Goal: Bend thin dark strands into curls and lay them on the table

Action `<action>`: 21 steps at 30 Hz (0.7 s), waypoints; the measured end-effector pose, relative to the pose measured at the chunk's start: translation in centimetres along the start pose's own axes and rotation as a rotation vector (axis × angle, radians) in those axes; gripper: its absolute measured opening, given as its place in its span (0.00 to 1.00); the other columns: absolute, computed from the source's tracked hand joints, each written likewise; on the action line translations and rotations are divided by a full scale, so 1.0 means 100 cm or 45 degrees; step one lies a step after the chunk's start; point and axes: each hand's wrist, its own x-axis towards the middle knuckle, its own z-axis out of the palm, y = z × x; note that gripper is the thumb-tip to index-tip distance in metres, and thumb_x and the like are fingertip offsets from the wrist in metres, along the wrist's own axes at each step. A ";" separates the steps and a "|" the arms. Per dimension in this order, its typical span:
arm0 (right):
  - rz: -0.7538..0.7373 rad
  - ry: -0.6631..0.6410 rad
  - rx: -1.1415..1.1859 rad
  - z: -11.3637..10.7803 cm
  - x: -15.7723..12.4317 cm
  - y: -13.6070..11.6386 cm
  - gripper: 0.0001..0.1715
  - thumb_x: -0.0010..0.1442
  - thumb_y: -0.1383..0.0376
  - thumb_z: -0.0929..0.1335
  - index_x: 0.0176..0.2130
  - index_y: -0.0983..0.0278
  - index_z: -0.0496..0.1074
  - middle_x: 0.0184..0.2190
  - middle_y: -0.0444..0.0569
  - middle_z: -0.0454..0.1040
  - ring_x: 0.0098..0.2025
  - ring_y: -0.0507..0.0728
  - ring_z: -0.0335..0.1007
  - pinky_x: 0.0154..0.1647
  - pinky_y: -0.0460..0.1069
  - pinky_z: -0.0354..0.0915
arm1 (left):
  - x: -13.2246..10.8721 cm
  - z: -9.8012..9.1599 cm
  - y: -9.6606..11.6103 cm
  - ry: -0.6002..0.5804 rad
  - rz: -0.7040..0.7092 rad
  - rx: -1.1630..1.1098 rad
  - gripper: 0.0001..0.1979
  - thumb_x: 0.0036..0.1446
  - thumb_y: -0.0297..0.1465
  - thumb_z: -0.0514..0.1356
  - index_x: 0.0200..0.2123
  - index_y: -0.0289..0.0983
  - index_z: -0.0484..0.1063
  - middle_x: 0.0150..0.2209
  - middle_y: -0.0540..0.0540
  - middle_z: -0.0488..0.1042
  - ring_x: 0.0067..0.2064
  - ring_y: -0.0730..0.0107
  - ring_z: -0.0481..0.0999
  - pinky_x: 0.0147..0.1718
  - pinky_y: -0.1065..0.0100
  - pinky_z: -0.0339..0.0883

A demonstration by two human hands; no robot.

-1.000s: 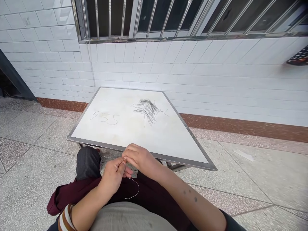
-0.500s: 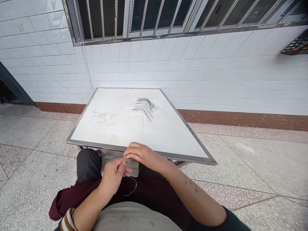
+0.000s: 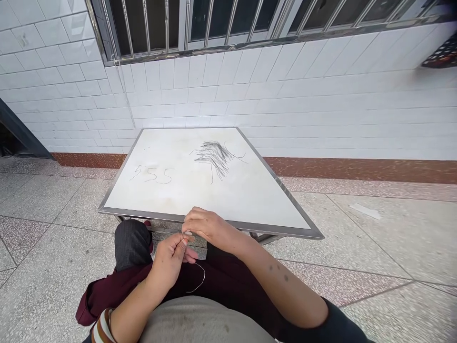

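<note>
Just below the near edge of the tabletop (image 3: 250,205), both hands meet over the lap; the left hand (image 3: 173,259) has its fingertips pinched shut on a thin pale strand (image 3: 200,283), which loops down from the pinch and curves across the dark trousers (image 3: 228,281); the right hand (image 3: 205,226) sits just above, its fingers curled in a closed grip on the upper end of the same strand, touching the left fingertips. Farther off on the tabletop lies a loose tuft of dark strands (image 3: 214,157), well apart from the hands; left of it, three small curled bits (image 3: 152,175) lie in a row; a maroon cloth (image 3: 107,290) drapes over the left thigh.
</note>
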 end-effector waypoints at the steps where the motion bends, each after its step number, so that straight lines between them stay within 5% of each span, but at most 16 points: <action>1: 0.010 0.023 0.001 0.001 0.000 -0.001 0.14 0.68 0.67 0.60 0.36 0.62 0.74 0.33 0.49 0.72 0.37 0.53 0.66 0.36 0.47 0.65 | 0.000 0.000 0.000 0.007 0.002 -0.015 0.22 0.59 0.47 0.54 0.39 0.34 0.73 0.27 0.44 0.80 0.27 0.64 0.79 0.31 0.65 0.72; 10: 0.088 0.072 0.131 0.007 -0.002 0.002 0.14 0.69 0.65 0.60 0.41 0.62 0.74 0.37 0.51 0.72 0.41 0.54 0.68 0.39 0.48 0.67 | 0.001 -0.004 0.003 0.026 -0.029 -0.086 0.23 0.58 0.48 0.56 0.40 0.33 0.74 0.29 0.42 0.80 0.28 0.65 0.79 0.30 0.67 0.70; 16: 0.348 0.402 0.158 -0.012 -0.016 0.012 0.16 0.71 0.61 0.57 0.45 0.61 0.71 0.38 0.50 0.74 0.43 0.56 0.70 0.45 0.53 0.67 | -0.001 -0.011 0.018 0.085 -0.045 -0.244 0.25 0.56 0.48 0.59 0.43 0.31 0.74 0.32 0.39 0.81 0.29 0.66 0.79 0.32 0.67 0.71; 21: 0.275 0.422 0.257 -0.010 -0.020 -0.006 0.25 0.70 0.50 0.55 0.49 0.62 0.70 0.44 0.54 0.72 0.45 0.57 0.69 0.46 0.54 0.67 | -0.003 -0.011 0.017 0.117 0.004 -0.135 0.24 0.56 0.48 0.59 0.44 0.32 0.75 0.32 0.40 0.81 0.32 0.62 0.80 0.35 0.64 0.72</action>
